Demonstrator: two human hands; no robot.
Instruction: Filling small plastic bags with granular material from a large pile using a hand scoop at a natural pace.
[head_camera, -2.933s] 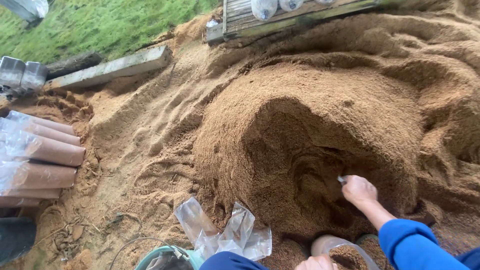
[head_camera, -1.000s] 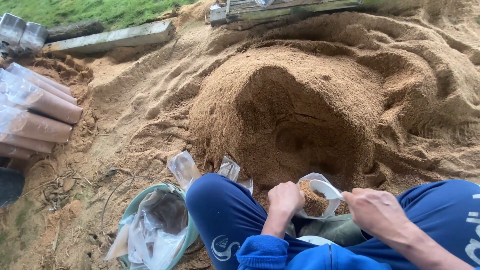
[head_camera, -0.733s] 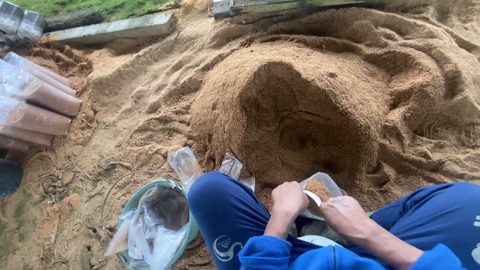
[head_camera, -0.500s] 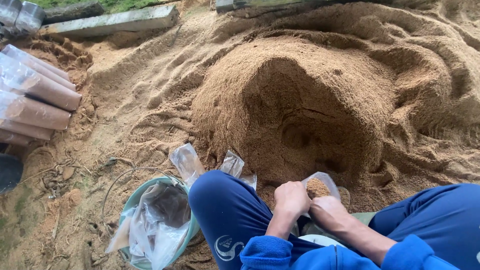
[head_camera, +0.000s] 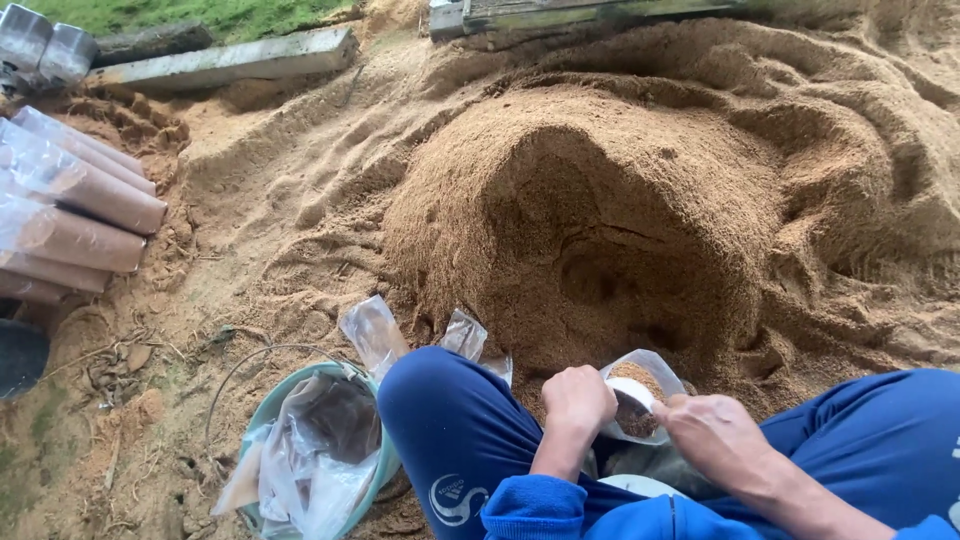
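A broad mound of brown sawdust (head_camera: 640, 220) is filling most of the ground ahead, its near face scooped out into a hollow whose lower lip is ending just beyond the person's knees. Looser sandy spill is spreading to the left, leaving open ground between the mound's edge and a stack of filled plastic tubes (head_camera: 70, 215) lying at the far left. A concrete beam (head_camera: 225, 62) is running along the top edge beside the grass. Nearer, a green bucket (head_camera: 262, 415) stuffed with empty clear bags is sitting just beside the left knee, and two more clear bags (head_camera: 375, 335) are lying flat by its rim. Between the blue-trousered knees, a small clear bag (head_camera: 640, 395) partly filled with sawdust is standing upright, close under the hollow. The left hand (head_camera: 578, 398) is curling shut around the bag's near edge, holding the mouth open. The right hand (head_camera: 715, 432) is pinching the opposite rim, fingers closed on the plastic.
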